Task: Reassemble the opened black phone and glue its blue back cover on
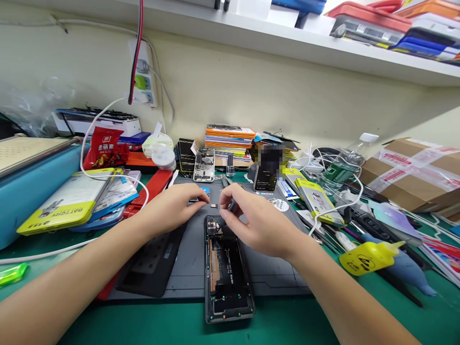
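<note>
An opened phone [233,268] lies upright in front of me, its black inside, battery area and camera module exposed. My left hand [176,206] hovers beyond its upper left, thumb and fingers slightly apart, with nothing seen between them. A small blue-topped item [204,191] is partly hidden by those fingertips. Between my hands a tiny card-like part [213,206] rests on the grey mat [194,258]. Above the phone's upper right, my right hand [255,220] is curled in a pinch; a dark piece shows at its fingers, too hidden to name. A black phone back panel [158,258] lies under my left forearm.
At the back stand a disassembled phone [204,164], a small bottle [230,165] and a lit phone [265,177]. Battery packs [68,199] and a red tray [151,191] lie left. Tools, a yellow squeeze bottle [368,258], a water bottle [341,165] and a carton [413,172] crowd the right.
</note>
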`<control>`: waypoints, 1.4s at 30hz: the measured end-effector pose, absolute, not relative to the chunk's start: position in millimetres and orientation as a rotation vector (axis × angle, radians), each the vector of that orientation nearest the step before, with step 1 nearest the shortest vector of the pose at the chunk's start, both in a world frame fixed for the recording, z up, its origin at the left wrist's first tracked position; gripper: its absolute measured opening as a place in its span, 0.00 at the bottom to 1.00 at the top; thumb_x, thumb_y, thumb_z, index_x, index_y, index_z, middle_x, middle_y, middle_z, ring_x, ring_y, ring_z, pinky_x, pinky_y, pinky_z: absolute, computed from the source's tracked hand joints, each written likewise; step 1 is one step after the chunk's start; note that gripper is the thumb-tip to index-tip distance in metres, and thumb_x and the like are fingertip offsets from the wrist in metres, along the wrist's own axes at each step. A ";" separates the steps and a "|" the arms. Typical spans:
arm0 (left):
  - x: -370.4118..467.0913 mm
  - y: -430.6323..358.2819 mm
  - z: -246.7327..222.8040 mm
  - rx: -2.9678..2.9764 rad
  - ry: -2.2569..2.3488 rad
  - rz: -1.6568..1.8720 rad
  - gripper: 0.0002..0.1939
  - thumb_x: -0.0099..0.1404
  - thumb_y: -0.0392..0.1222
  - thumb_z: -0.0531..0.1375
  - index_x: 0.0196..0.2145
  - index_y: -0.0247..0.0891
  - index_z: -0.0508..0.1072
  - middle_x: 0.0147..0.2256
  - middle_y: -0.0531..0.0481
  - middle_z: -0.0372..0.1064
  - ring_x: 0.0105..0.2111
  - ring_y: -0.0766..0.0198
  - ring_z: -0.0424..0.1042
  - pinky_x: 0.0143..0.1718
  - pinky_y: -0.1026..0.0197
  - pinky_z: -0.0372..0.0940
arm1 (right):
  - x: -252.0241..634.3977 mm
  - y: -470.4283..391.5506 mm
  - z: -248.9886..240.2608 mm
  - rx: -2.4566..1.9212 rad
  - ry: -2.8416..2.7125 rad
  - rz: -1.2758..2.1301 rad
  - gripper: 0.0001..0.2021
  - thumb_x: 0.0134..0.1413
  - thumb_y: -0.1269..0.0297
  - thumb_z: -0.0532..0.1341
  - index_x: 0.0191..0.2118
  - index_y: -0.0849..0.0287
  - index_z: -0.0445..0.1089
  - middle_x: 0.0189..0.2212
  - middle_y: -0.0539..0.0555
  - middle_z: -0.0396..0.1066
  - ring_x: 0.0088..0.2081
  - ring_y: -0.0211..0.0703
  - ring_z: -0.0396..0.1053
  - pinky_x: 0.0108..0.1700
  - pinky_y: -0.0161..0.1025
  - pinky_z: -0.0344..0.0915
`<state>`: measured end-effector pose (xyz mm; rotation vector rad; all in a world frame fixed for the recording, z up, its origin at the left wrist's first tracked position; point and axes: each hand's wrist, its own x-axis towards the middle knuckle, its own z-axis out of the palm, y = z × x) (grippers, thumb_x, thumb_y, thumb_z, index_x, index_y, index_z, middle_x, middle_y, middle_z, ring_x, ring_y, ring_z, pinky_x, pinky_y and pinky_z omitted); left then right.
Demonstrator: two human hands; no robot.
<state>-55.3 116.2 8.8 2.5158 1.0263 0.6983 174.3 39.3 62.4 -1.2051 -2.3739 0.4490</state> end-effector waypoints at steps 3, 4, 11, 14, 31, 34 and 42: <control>-55.0 115.9 9.1 2.526 1.029 0.694 0.10 0.71 0.41 0.57 0.43 0.45 0.79 0.43 0.51 0.80 0.44 0.57 0.77 0.46 0.56 0.67 | 174.3 38.9 64.8 -1.205 -2.402 0.434 0.05 0.67 0.70 0.55 0.44 0.53 0.61 0.41 0.52 0.74 0.37 0.43 0.72 0.38 0.39 0.64; -54.9 115.8 9.3 2.530 1.031 0.693 0.10 0.71 0.41 0.57 0.43 0.44 0.79 0.43 0.51 0.80 0.44 0.56 0.77 0.46 0.56 0.67 | 173.9 38.8 65.9 -1.198 -2.419 0.423 0.05 0.67 0.71 0.55 0.44 0.53 0.61 0.42 0.52 0.75 0.38 0.43 0.72 0.39 0.39 0.64; -54.6 115.7 12.1 2.539 1.075 0.716 0.11 0.71 0.39 0.56 0.42 0.43 0.79 0.43 0.50 0.80 0.44 0.56 0.77 0.45 0.56 0.68 | 158.9 38.7 76.6 -1.261 -2.603 0.194 0.05 0.70 0.64 0.56 0.49 0.55 0.63 0.35 0.52 0.77 0.31 0.45 0.72 0.31 0.39 0.56; -54.8 116.5 12.5 2.534 1.101 0.739 0.11 0.70 0.38 0.56 0.42 0.42 0.79 0.44 0.49 0.80 0.45 0.55 0.77 0.47 0.55 0.68 | 152.4 38.1 80.6 -1.356 -2.638 0.007 0.10 0.73 0.56 0.54 0.47 0.55 0.65 0.28 0.51 0.74 0.26 0.47 0.69 0.27 0.40 0.46; -57.3 121.0 8.9 2.533 1.112 0.788 0.11 0.69 0.35 0.59 0.41 0.41 0.82 0.43 0.47 0.79 0.46 0.54 0.76 0.49 0.53 0.70 | 144.8 29.9 97.5 -1.522 -2.658 0.118 0.05 0.69 0.70 0.51 0.44 0.53 0.61 0.39 0.53 0.74 0.34 0.45 0.70 0.36 0.40 0.60; -58.4 121.0 8.9 2.521 1.121 0.765 0.07 0.71 0.38 0.61 0.43 0.38 0.79 0.44 0.47 0.78 0.46 0.56 0.76 0.49 0.49 0.71 | 145.3 33.6 95.2 -1.610 -2.655 0.046 0.04 0.72 0.62 0.52 0.44 0.53 0.62 0.35 0.52 0.75 0.32 0.47 0.70 0.33 0.40 0.59; -59.5 122.7 4.9 2.525 1.155 0.700 0.13 0.73 0.46 0.62 0.51 0.37 0.75 0.51 0.44 0.74 0.48 0.56 0.76 0.50 0.47 0.73 | 139.5 35.7 92.9 -1.563 -2.645 -0.019 0.08 0.73 0.65 0.50 0.43 0.53 0.65 0.37 0.52 0.76 0.35 0.47 0.73 0.34 0.39 0.60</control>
